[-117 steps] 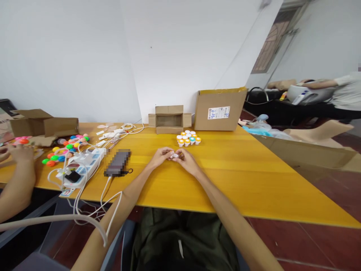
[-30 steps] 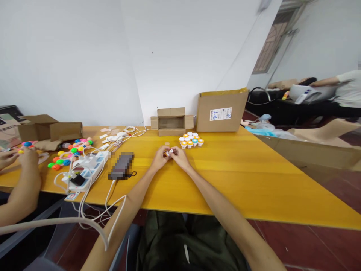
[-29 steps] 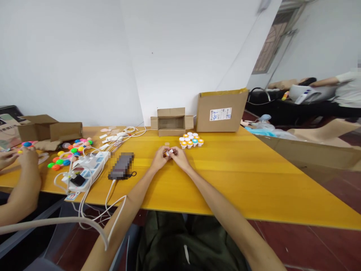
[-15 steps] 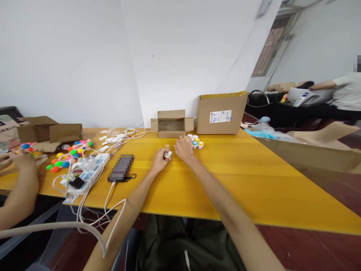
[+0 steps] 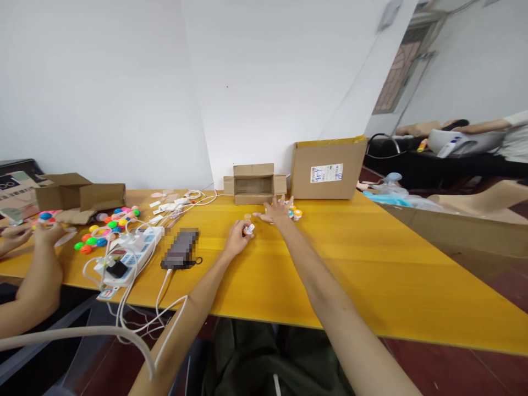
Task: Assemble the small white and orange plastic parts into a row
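Observation:
My left hand (image 5: 238,238) is closed around a small white object (image 5: 249,228) with a bit of orange; its exact kind is too small to make out. Over the table my right hand (image 5: 277,211) is spread with its fingers apart, reaching across small round tubs (image 5: 296,213) with white, orange and teal lids. The hand partly hides this cluster, and I cannot tell whether the fingers touch it. A thin, pale round disc (image 5: 247,216) lies on the table between my hands.
An open small cardboard box (image 5: 253,199) and a large closed carton (image 5: 325,184) stand at the back. Left are a phone (image 5: 181,248), a power strip (image 5: 138,256) with cables, and colourful balls (image 5: 97,241). A co-worker's hands (image 5: 45,234) are at far left.
My right hand has opened and spread its fingers, covering more of the tubs. My left hand keeps its small white object. The whole view has shifted slightly.

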The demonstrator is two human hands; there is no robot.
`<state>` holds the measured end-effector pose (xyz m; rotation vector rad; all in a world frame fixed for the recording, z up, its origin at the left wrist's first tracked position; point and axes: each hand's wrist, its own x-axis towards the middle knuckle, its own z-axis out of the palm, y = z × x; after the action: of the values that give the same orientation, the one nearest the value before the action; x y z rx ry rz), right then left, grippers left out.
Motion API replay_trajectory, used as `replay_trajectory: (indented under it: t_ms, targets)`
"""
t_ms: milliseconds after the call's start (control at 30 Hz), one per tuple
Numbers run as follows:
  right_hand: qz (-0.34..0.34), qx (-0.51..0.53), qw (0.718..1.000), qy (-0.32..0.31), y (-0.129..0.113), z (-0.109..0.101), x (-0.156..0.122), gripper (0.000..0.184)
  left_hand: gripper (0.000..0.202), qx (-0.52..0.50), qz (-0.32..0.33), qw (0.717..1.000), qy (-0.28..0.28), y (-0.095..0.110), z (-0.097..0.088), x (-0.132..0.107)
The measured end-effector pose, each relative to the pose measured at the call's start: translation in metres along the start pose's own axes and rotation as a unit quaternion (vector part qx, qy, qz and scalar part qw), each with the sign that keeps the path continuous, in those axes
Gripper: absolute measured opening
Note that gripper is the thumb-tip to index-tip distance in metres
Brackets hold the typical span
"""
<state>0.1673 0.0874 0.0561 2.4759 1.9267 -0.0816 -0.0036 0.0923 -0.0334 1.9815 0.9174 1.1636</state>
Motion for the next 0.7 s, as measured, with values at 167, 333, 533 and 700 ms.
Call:
replay_trajectory:
  t_ms: [167,333,533,700]
  targets:
    - [0.026,0.034,0.999,-0.005,0.014,0.003,-0.005,0.075,0.03,-0.005,-0.006,1.0,0.004,0.002,0.0,-0.001]
    - [0.025,0.023,0.999,0.017,0.027,0.007,-0.007,0.066,0.029,0.0,-0.017,1.0,0.001,0.004,0.0,0.0]
    - [0.03,0.009,0.999,0.03,0.04,0.01,-0.013,0.056,0.028,-0.004,-0.007,1.0,0.005,0.004,0.0,0.0]
    - [0.034,0.006,0.999,0.028,0.047,0.01,-0.017,0.055,0.027,0.005,-0.012,1.0,0.001,0.005,0.0,0.0]
